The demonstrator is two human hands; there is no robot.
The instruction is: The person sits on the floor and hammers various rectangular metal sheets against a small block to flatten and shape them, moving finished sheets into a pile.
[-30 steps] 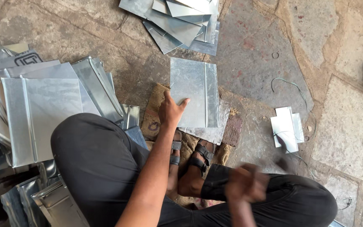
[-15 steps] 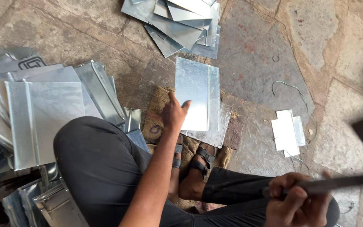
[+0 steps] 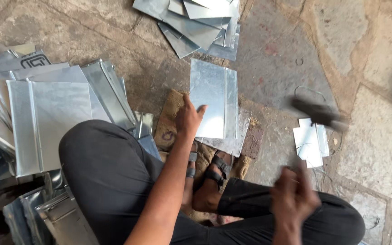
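Two hands in my view: the left hand [image 3: 188, 119] lies flat, fingers spread, pinning a folded metal sheet [image 3: 214, 104] to the stone floor [image 3: 277, 59] in front of the crossed legs. My right hand [image 3: 294, 198] has its grip clamped on a hammer [image 3: 319, 114], blurred above small metal pieces [image 3: 311, 144]. Sheet stacks [image 3: 51, 118] lie left.

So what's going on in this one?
A person sits on a stone floor working sheet metal. The left hand presses flat on a shiny metal sheet with a folded seam, lying on a scrap of sacking. The right hand grips a hammer, motion-blurred in the air to the sheet's right. More folded sheets are stacked at the left and piled at the top.
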